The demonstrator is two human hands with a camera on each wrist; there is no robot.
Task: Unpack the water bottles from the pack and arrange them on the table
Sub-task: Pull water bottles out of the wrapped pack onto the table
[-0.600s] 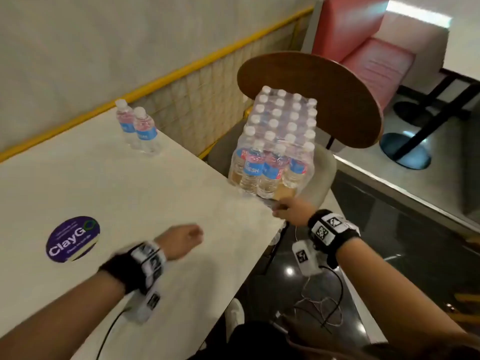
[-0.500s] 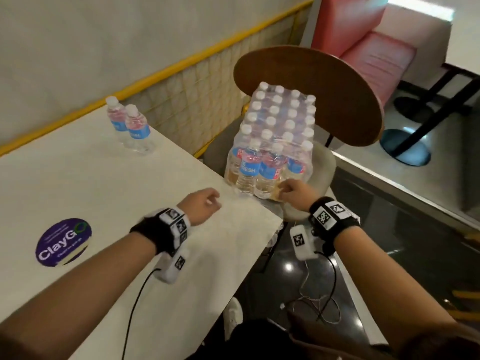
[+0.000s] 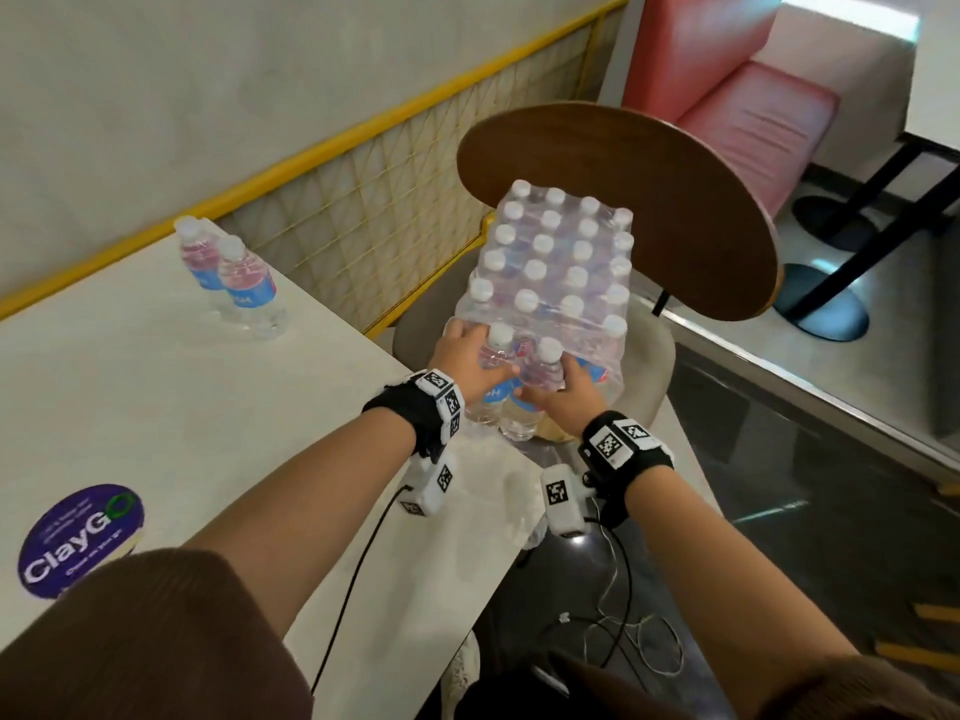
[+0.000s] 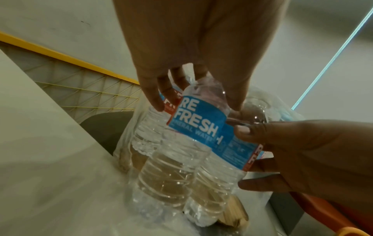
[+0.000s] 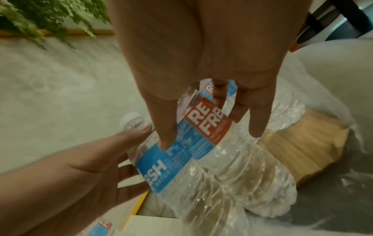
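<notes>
A white table [image 3: 156, 407] runs along a yellow mesh rail [image 3: 363, 200]; a chair [image 3: 649, 200] bears the pack [image 3: 561, 272]; two bottles [image 3: 234, 283] stand at the table's far edge; the left hand [image 3: 467, 356] and right hand [image 3: 561, 397], earlier apart, now each curl fingers round a front bottle [image 3: 498, 366] in the pack.

A pale wall [image 3: 218, 80] ran behind a yellow wire-mesh railing [image 3: 363, 200] topped with a yellow bar. The white table [image 3: 156, 407] carried a round purple sticker [image 3: 80, 543]. Beside it stood a chair with a rounded wooden back [image 3: 675, 210] and a cushioned seat. Farther off sat a red upholstered bench [image 3: 727, 90] on a glossy floor [image 3: 779, 485], near a black table base [image 3: 821, 314]. Green foliage [image 5: 40, 17] hung overhead.
</notes>
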